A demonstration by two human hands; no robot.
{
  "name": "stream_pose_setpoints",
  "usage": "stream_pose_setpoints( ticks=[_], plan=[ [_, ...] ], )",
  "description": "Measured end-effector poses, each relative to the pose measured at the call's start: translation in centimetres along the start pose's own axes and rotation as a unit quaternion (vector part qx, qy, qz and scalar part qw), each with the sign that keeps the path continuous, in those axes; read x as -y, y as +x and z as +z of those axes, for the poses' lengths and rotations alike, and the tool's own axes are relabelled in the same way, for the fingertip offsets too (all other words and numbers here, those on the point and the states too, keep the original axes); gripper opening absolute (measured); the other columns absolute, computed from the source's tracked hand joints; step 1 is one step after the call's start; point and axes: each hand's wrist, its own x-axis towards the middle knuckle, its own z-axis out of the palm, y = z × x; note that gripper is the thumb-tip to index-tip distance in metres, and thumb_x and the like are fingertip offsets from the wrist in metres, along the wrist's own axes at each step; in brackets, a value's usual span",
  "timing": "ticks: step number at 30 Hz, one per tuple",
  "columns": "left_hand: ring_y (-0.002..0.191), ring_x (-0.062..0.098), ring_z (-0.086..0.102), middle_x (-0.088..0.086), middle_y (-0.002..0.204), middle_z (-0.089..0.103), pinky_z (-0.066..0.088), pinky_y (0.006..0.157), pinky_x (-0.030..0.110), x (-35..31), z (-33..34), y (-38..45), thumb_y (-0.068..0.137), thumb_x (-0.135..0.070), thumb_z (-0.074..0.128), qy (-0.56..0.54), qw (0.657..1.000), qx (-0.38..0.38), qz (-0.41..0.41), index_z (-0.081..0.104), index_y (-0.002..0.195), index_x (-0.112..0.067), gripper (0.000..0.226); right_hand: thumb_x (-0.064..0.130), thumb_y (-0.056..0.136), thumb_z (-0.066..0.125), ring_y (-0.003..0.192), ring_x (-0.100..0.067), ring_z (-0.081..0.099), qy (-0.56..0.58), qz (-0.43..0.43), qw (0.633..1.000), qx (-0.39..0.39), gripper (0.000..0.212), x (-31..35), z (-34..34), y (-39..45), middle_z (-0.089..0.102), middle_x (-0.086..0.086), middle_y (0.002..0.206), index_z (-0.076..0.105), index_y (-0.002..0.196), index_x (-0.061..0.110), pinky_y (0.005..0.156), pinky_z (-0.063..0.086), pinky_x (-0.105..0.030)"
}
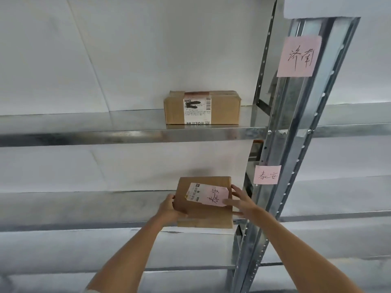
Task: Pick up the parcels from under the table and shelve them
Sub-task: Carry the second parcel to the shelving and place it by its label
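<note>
A brown cardboard parcel (204,215) with a white shipping label and a pink handwritten note lies on the middle metal shelf (84,224), its front edge overhanging the shelf lip. My left hand (171,208) grips the parcel's left front corner. My right hand (241,203) rests against its right side with fingers spread over the pink note. A second brown parcel (226,108) with a white barcode label stands on the upper shelf (105,135), directly above.
A galvanised upright post (296,127) stands just right of the parcels, carrying two pink handwritten notes (297,57) (267,174). White sheeting backs the shelves. A lower shelf (169,268) runs beneath my arms. Both shelves stretch far to the left.
</note>
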Motion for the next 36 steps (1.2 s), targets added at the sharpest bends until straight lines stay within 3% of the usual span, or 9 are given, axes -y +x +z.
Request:
stream_pose_setpoints(
  ticks=[3,6,9,13,17,22,27,32,36],
  plan=[
    [0.095,0.02,0.053,0.01,0.114,0.058,0.048,0.079,0.029,-0.4,1.2,0.9,0.063,0.0,0.08,-0.007,1.0,-0.03,0.006,0.042,0.114,-0.009,0.064,0.002,0.064,0.084,0.129,-0.031,0.043,-0.158,-0.044,0.986,-0.006,0.111,-0.3,0.0,2.4,0.046,-0.012,0.138,0.014,0.15,0.016,0.103,0.045,-0.046],
    [0.095,0.022,0.055,0.007,0.112,0.058,0.053,0.083,0.033,-0.5,2.5,2.5,0.054,-0.009,0.08,0.005,0.998,-0.05,0.03,0.041,0.126,-0.003,0.082,0.006,0.058,0.088,0.128,-0.029,0.045,-0.24,-0.055,0.969,-0.037,0.123,-0.7,-0.2,4.5,0.05,-0.011,0.135,0.006,0.15,0.013,0.107,0.04,-0.044],
    [0.096,0.022,0.058,0.005,0.115,0.062,0.054,0.083,0.033,-0.3,3.2,4.3,0.062,-0.006,0.08,0.021,0.997,-0.063,0.036,0.044,0.128,-0.007,0.075,0.007,0.062,0.085,0.126,-0.028,0.047,-0.274,-0.05,0.959,-0.049,0.112,-0.9,-0.6,5.8,0.052,-0.01,0.133,0.014,0.148,0.011,0.104,0.041,-0.037],
    [0.106,0.025,0.062,0.001,0.117,0.066,0.054,0.088,0.04,0.2,3.8,6.6,0.062,-0.026,0.078,0.118,0.991,-0.06,0.017,0.051,0.127,-0.018,0.071,0.005,0.07,0.078,0.122,-0.028,0.051,-0.309,-0.034,0.948,-0.067,0.095,-2.1,-1.1,7.8,0.053,-0.01,0.133,0.024,0.147,0.014,0.102,0.047,-0.037],
    [0.105,0.024,0.062,-0.001,0.113,0.067,0.051,0.082,0.035,-0.1,4.2,7.8,0.068,-0.034,0.074,0.206,0.976,-0.068,0.018,0.054,0.121,-0.02,0.058,0.016,0.076,0.072,0.112,-0.027,0.057,-0.367,-0.016,0.925,-0.095,0.078,-2.6,-0.9,8.9,0.059,-0.007,0.122,0.029,0.141,0.019,0.093,0.053,-0.042],
    [0.11,0.024,0.059,0.0,0.118,0.062,0.045,0.08,0.033,-0.2,4.2,8.7,0.071,-0.038,0.072,0.26,0.963,-0.074,0.004,0.049,0.127,-0.021,0.063,0.028,0.077,0.07,0.108,-0.025,0.059,-0.39,0.007,0.914,-0.112,0.071,-2.9,-0.5,9.2,0.059,-0.004,0.121,0.032,0.137,0.02,0.089,0.056,-0.04],
    [0.105,0.024,0.061,0.0,0.113,0.064,0.051,0.081,0.036,-0.4,4.7,8.0,0.07,-0.041,0.069,0.258,0.961,-0.099,-0.008,0.05,0.124,-0.021,0.06,0.033,0.078,0.066,0.108,-0.027,0.06,-0.405,0.017,0.907,-0.112,0.068,-3.3,-0.7,8.8,0.057,-0.003,0.123,0.034,0.136,0.019,0.088,0.056,-0.044],
    [0.103,0.025,0.062,0.001,0.115,0.064,0.05,0.081,0.037,-0.5,5.4,5.9,0.077,-0.046,0.064,0.232,0.967,-0.105,-0.026,0.049,0.122,-0.018,0.055,0.027,0.081,0.067,0.107,-0.024,0.058,-0.443,0.029,0.893,-0.072,0.065,-3.7,-0.7,7.1,0.055,-0.007,0.126,0.033,0.135,0.012,0.086,0.054,-0.035],
    [0.105,0.026,0.061,0.004,0.119,0.062,0.05,0.084,0.036,0.1,5.3,3.6,0.079,-0.043,0.064,0.249,0.964,-0.093,-0.021,0.046,0.125,-0.016,0.056,0.026,0.082,0.066,0.092,-0.019,0.053,-0.453,0.023,0.889,-0.058,0.064,-4.1,-0.6,5.4,0.054,-0.008,0.121,0.034,0.134,0.009,0.08,0.053,-0.032]
  ],
)
